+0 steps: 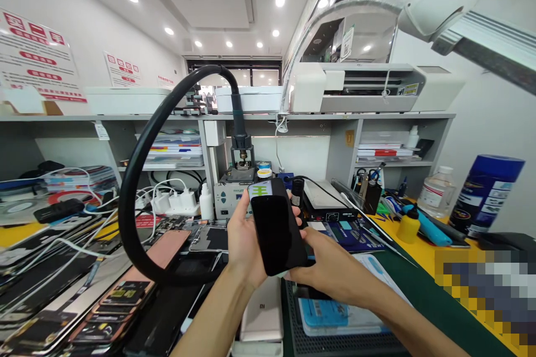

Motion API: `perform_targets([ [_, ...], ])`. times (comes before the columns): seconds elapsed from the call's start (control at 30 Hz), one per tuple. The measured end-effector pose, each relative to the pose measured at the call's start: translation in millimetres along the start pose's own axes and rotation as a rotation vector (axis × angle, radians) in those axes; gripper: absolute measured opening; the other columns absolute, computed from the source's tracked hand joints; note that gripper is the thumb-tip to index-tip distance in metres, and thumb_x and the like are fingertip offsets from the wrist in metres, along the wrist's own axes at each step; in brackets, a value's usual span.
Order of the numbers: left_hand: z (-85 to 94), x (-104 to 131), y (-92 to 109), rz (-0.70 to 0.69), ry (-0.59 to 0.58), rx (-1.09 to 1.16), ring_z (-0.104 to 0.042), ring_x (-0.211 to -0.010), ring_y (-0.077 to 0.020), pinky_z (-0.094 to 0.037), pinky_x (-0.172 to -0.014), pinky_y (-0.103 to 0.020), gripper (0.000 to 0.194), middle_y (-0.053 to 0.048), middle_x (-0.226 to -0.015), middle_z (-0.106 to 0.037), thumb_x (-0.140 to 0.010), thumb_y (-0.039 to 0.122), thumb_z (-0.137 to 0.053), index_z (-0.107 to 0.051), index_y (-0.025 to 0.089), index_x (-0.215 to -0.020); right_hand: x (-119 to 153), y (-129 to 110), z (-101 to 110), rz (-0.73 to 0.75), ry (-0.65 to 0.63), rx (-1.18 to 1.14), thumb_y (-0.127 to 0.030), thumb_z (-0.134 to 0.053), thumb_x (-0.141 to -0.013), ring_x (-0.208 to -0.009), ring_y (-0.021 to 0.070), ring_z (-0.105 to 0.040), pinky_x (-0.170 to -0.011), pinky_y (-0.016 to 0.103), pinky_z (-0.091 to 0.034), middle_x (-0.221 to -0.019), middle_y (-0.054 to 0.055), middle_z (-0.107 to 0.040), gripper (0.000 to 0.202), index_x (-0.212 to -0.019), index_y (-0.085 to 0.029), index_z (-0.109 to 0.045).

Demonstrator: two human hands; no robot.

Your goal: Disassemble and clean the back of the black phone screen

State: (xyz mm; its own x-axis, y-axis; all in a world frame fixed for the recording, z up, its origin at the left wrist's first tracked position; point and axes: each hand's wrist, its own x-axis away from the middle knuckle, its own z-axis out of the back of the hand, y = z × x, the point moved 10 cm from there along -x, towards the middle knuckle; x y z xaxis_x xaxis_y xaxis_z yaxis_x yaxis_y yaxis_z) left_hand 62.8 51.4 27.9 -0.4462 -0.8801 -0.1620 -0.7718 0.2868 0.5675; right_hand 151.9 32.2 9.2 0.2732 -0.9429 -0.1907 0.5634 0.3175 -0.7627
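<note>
Left hand (245,244): it was clamped on a dark phone, palm behind it, thumb along its left side, fingertips curled round its right side
Phone (274,234): it was held up, tilted, above the tabletop (422,251), midway along the near edge; its face was black, and a light strip with green marks (262,189) showed at the top, though whether this belonged to the same phone could not be told
Right hand (316,259): it was at the phone's lower right corner; whether its fingers gripped there could not be told
Below the hands: a pale gold phone (263,315) lay at the tabletop's near edge, and right of it a clear and blue case (324,312) rested on a black perforated tray (299,337)
Left side of the tabletop: phone parts (121,295) crowded from the near left corner inward
Black hose (125,201): it made a big loop left of the hands
Back edge of the tabletop: a grey control box (230,195) stood beside a white bottle (206,202) and plugged-in chargers (182,201)
Right edge of the tabletop: a blue spray can (486,195), a clear bottle (436,192) and a small yellow bottle (408,226) stood near each other
Shelf (247,117): it ran behind, with a white machine (307,86) on top
</note>
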Motion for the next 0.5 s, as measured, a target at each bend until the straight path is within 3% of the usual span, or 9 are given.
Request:
perform_targets([
  [0.2,2.0,1,11,-0.044,-0.007,-0.008,-0.069,-0.077,-0.0259,-0.059,-0.075,-0.042,0.064,-0.016,-0.09,-0.075,-0.092,0.061,-0.044,-0.072,0.006,-0.111,3,3,17,0.013,-0.055,0.024,-0.03,-0.077,-0.072,-0.104,0.0317,-0.064,-0.089,0.037,-0.048,-0.111,0.007,-0.072,0.036,-0.106,-0.023,-0.074],
  [0.3,4.4,0,23,-0.101,0.004,-0.028,-0.069,-0.075,-0.0257,-0.059,-0.075,-0.041,0.062,-0.016,-0.089,-0.075,-0.093,0.059,-0.043,-0.072,0.008,-0.111,5,12,33,-0.033,-0.051,0.104,-0.038,-0.078,-0.073,-0.103,0.0319,-0.064,-0.083,0.036,-0.049,-0.115,0.006,-0.072,0.039,-0.11,-0.026,-0.074],
  [0.4,10.5,0,34,-0.152,0.045,-0.033,-0.07,-0.076,-0.0266,-0.059,-0.075,-0.042,0.061,-0.016,-0.089,-0.075,-0.093,0.059,-0.043,-0.073,0.008,-0.11,5,10,42,-0.051,-0.047,0.197,-0.039,-0.072,-0.078,-0.084,0.0261,-0.067,-0.067,0.03,-0.048,-0.098,0.005,-0.075,0.022,-0.094,-0.024,-0.076],
  [0.5,17.8,0,43,-0.192,0.095,-0.031,-0.072,-0.08,-0.0303,-0.059,-0.076,-0.045,0.063,-0.017,-0.089,-0.076,-0.092,0.061,-0.042,-0.072,0.009,-0.111,6,2,31,-0.021,-0.115,0.224,-0.035,-0.066,-0.083,-0.067,0.0201,-0.064,-0.056,0.026,-0.043,-0.074,0.002,-0.072,0.019,-0.071,-0.022,-0.074],
])
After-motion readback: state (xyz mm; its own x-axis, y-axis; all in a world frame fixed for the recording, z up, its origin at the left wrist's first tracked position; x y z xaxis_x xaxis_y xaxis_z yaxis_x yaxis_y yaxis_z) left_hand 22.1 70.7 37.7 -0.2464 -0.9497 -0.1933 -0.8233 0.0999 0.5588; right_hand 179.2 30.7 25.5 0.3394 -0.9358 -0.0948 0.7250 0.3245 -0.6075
